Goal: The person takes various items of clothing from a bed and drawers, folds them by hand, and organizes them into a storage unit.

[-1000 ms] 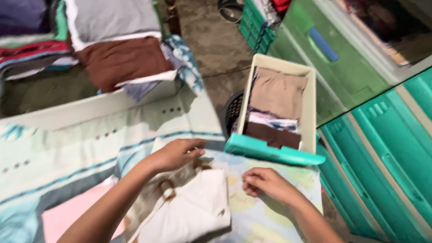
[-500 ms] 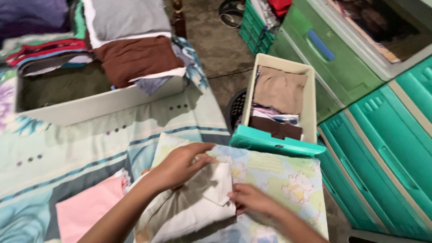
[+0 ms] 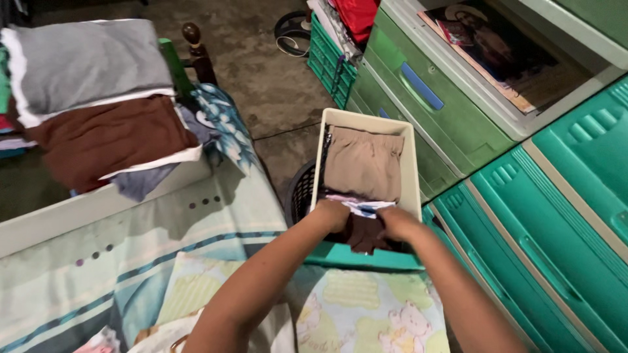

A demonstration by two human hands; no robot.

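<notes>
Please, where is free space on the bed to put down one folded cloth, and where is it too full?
Free: the striped sheet between the cream box wall and the patterned pillow. Crowded: the open drawer, where the left hand and right hand press into dark clothes below a tan garment, and the stacked brown clothes.

Teal-fronted cream drawer [image 3: 411,171], tan garment [image 3: 364,163]

Both hands gone from the white garment [image 3: 275,330] on the bed and now inside the pulled-out drawer [image 3: 411,171]. Left hand [image 3: 331,214] and right hand [image 3: 396,223] pressed into the dark brown clothes [image 3: 364,234] at the drawer's near end, grip hidden among the fabric.
</notes>
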